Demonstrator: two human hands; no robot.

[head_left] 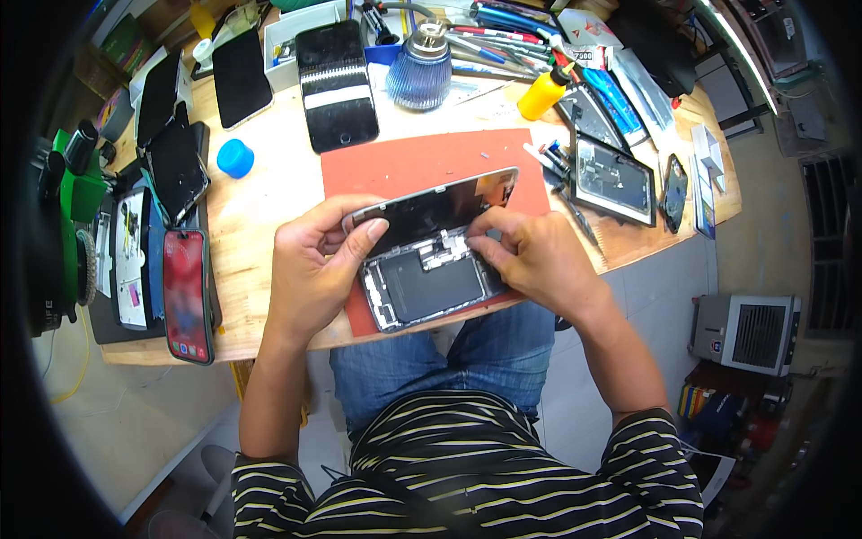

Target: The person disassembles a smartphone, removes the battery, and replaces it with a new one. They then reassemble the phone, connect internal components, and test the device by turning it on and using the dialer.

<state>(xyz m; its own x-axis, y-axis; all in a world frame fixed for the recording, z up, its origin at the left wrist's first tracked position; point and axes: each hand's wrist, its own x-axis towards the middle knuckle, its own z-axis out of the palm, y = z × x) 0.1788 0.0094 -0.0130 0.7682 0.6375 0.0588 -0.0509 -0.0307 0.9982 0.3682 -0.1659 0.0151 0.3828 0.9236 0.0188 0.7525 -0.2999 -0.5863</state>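
Observation:
An opened smartphone body [429,289] lies on the red mat [409,163], its battery and metal-covered inner parts facing up. Its screen panel [438,208] stands tilted up along the far edge, with the inner side toward me. My left hand [312,260] grips the panel's left end between thumb and fingers. At the body's upper right, my right hand [546,260] has thumb and forefinger pinched together close to the inner parts. Whatever those fingertips hold, if anything, is too small to make out.
Several dark phones and screens line the left, including a lit phone [188,296]. A blue cap [235,158] stands near them. Behind the mat are a black phone panel [338,85] and a blue glass bottle [420,72]. An orange bottle [542,93] and a phone frame [614,180] are at right.

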